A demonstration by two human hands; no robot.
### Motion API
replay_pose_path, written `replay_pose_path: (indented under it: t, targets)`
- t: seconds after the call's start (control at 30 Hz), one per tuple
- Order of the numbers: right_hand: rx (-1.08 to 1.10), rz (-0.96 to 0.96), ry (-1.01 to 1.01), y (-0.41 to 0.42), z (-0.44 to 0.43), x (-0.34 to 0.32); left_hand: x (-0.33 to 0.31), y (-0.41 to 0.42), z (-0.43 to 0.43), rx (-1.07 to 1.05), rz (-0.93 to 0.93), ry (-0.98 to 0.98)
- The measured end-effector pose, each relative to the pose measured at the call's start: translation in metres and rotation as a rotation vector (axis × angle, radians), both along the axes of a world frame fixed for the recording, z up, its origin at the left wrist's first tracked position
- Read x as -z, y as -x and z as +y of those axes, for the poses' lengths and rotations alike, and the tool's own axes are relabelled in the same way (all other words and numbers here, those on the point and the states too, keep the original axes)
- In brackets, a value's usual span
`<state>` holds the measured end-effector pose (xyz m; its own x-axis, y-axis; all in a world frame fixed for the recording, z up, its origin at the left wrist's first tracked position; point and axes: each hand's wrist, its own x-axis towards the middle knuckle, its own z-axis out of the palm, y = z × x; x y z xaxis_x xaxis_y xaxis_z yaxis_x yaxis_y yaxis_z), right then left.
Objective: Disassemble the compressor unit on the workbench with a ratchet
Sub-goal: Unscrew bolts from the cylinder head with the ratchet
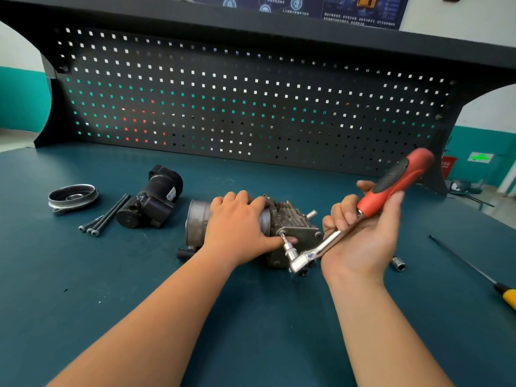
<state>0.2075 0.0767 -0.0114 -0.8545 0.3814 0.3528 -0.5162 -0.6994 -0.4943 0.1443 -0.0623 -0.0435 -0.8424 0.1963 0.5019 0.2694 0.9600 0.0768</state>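
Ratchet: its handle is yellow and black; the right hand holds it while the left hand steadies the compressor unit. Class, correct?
The head view shows the ratchet has a red and black handle, not yellow; the right hand holds it while the left hand steadies the compressor unit.

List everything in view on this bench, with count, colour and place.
compressor unit: one, grey, centre
ratchet: one, red-black handle, bit on a compressor bolt
housing: one, black, left of the compressor
round cover: one, grey, far left
long bolts: three, black, between cover and housing
socket: one, chrome, bench right
screwdriver: one, yellow handle, right edge
pegboard: one, black, behind the bench
left hand: one, holds the compressor unit
right hand: one, grips the ratchet
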Motion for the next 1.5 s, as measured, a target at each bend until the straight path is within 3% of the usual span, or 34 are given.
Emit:
replay_pose_path:
  t: [0.43,0.57,0.8,1.1,1.3,1.5]
  targets:
    - [0.067,-0.265,0.421,0.006,0.014,0.005,0.001,0.001,0.002,-0.005,-0.007,0.008]
    - [0.082,-0.311,0.446,0.008,0.012,0.008,0.0,0.002,0.001,0.008,-0.022,0.018]
    - [0.112,-0.281,0.215,0.008,0.003,-0.006,0.0,0.003,0.001,0.016,-0.035,0.009]
    - [0.106,-0.251,0.104,0.007,0.005,-0.009,0.0,0.004,0.0,0.03,-0.033,0.025]
    - [0.051,-0.09,-0.354,0.006,-0.021,-0.031,-0.001,0.002,-0.001,0.04,-0.042,0.027]
    - [-0.123,-0.019,-0.599,0.009,-0.024,-0.04,0.0,0.0,-0.001,0.037,-0.015,0.027]
